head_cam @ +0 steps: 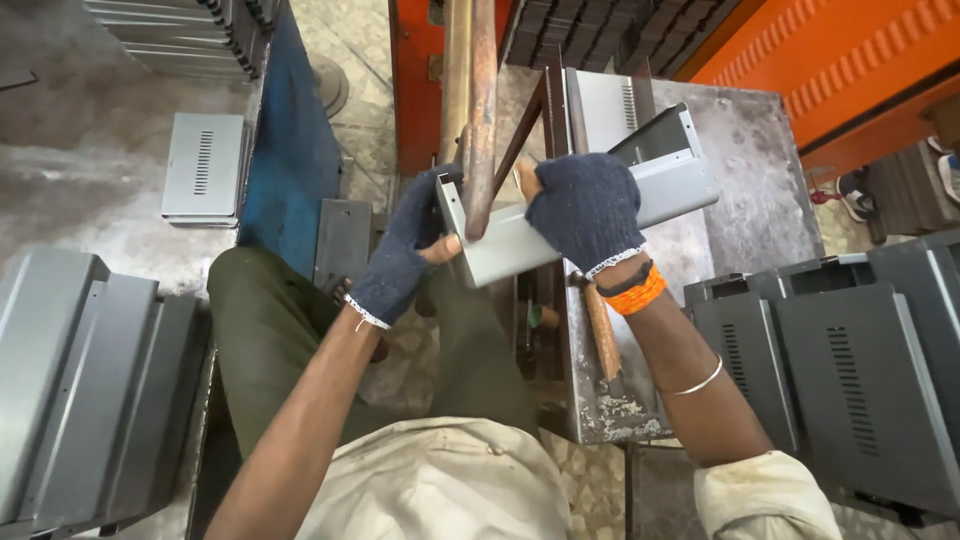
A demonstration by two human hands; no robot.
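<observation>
Nearest, the left hand, in a dark knit glove, has its grip clamped on the left end of a bent grey metal panel, thumb pressed on the near face. Just right of it, the gloved right hand is closed over the panel's top edge. Between both grips a rusty upright rod meets the panel; beyond lies the steel tabletop.
</observation>
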